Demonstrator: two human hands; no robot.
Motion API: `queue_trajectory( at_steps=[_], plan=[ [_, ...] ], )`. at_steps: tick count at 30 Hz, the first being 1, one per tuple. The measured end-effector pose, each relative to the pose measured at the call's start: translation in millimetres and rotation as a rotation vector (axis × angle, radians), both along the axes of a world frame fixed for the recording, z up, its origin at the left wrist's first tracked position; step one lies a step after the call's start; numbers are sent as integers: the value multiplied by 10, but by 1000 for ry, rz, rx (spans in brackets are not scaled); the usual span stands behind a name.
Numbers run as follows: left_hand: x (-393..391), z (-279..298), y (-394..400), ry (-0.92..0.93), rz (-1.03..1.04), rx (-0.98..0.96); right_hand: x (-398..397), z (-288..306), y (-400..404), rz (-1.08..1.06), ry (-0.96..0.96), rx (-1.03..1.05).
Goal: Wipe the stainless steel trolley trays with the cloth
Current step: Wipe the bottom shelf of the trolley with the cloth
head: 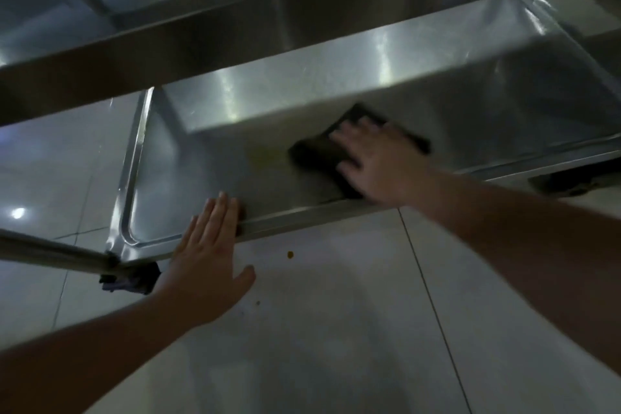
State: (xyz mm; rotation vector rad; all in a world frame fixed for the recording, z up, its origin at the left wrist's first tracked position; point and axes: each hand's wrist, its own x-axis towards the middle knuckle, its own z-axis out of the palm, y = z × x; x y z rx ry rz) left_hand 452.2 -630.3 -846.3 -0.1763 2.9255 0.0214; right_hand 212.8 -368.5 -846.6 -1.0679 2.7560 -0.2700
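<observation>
The stainless steel trolley's bottom tray point(208, 171) lies low in front of me, under a higher tray point(201, 33). A dark cloth point(312, 155) lies flat on the bottom tray near its front rim. My right hand point(376, 161) presses on the cloth with fingers spread and straight; the hand is blurred. My left hand point(211, 255) rests with straight fingers on the tray's front rim, near the left corner, thumb out over the floor.
Pale glossy floor tiles point(336, 329) spread below the tray, with a small brown spot point(290, 255) on them. A trolley leg point(50, 252) and a dark caster point(131, 279) sit at the front left corner; another caster point(568, 181) shows at the right.
</observation>
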Motion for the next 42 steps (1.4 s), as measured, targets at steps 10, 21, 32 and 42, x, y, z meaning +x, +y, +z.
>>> queue_trajectory(
  at_steps=[10, 21, 32, 42],
  plan=[
    [79, -127, -349, 7, -59, 25, -973, 39, 74, -784, -124, 76],
    [90, -134, -295, 12, -34, 23, 525, 82, -1745, 182, -87, -47],
    [37, -32, -406, 9, 20, 263, 235, -38, -601, -712, -81, 14],
    [256, 5, -759, 26, 334, 183, 1030, -26, -1984, 127, -79, -24]
  ],
)
